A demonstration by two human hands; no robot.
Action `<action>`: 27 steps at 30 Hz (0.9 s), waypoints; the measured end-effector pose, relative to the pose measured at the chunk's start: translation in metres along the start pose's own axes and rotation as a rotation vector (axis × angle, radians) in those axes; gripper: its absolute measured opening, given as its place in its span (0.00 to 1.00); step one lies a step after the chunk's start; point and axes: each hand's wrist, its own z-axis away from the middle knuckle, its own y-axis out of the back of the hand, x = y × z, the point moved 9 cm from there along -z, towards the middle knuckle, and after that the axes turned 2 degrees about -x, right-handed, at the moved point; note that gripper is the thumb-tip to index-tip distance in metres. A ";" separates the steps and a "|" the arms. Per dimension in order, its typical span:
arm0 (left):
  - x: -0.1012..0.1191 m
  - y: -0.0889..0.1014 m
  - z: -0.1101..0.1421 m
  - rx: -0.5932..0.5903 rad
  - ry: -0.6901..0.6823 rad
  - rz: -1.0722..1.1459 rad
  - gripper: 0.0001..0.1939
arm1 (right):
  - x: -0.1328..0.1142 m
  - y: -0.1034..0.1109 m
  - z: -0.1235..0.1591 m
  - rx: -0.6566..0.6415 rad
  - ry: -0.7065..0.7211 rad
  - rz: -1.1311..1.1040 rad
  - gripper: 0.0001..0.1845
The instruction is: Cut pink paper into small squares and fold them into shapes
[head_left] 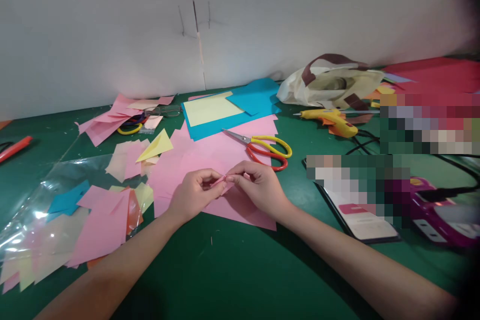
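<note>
Between my fingertips is a small folded piece of pink paper. My left hand pinches it from one side, and my right hand pinches it at the top with thumb and forefinger. Both hands hover over large pink paper sheets on the green table. Just beyond my right hand lie scissors with one yellow and one red handle, their blades pointing to the upper left. Farther back, a pale yellow sheet rests on blue paper.
On the left, a clear plastic bag lies among paper scraps. A yellow glue gun sits before a cream cloth bag. To the right are a phone, a purple power strip and black cables. A wall closes the back.
</note>
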 end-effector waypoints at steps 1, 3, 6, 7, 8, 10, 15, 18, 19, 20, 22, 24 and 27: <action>0.000 -0.001 0.000 -0.008 0.002 0.013 0.10 | -0.001 0.000 0.000 -0.009 0.022 0.006 0.05; -0.001 -0.002 -0.001 -0.023 0.009 0.038 0.10 | -0.004 -0.001 0.000 -0.024 0.062 0.027 0.07; -0.001 0.001 -0.001 -0.003 0.004 0.062 0.12 | -0.005 -0.002 0.000 -0.031 0.070 0.054 0.11; 0.000 0.003 -0.001 0.016 -0.003 0.060 0.13 | -0.004 -0.003 0.000 -0.035 0.055 0.052 0.12; 0.001 0.005 -0.002 0.033 -0.012 0.057 0.13 | -0.003 -0.004 0.000 -0.046 0.032 0.037 0.12; 0.002 0.009 -0.002 0.064 -0.036 0.057 0.13 | 0.002 -0.008 0.000 -0.079 -0.027 -0.010 0.13; 0.001 0.012 -0.001 0.103 -0.034 0.097 0.13 | 0.001 -0.006 0.000 -0.036 -0.029 0.041 0.08; 0.000 0.010 -0.001 0.101 -0.014 0.147 0.12 | -0.008 -0.004 0.000 -0.023 0.061 0.086 0.06; 0.001 0.009 -0.001 0.098 -0.017 0.153 0.12 | -0.009 -0.004 0.001 -0.025 0.083 0.102 0.06; 0.002 0.008 -0.001 0.095 -0.022 0.146 0.11 | -0.010 -0.004 0.001 -0.028 0.098 0.120 0.06; 0.003 0.007 -0.001 0.092 -0.028 0.114 0.11 | -0.011 -0.004 0.002 -0.036 0.118 0.151 0.07; 0.003 0.006 -0.001 0.088 -0.024 0.085 0.11 | -0.011 -0.005 0.002 -0.044 0.139 0.178 0.08; 0.002 0.008 -0.001 0.095 -0.017 0.071 0.11 | -0.012 -0.005 0.002 -0.043 0.143 0.200 0.09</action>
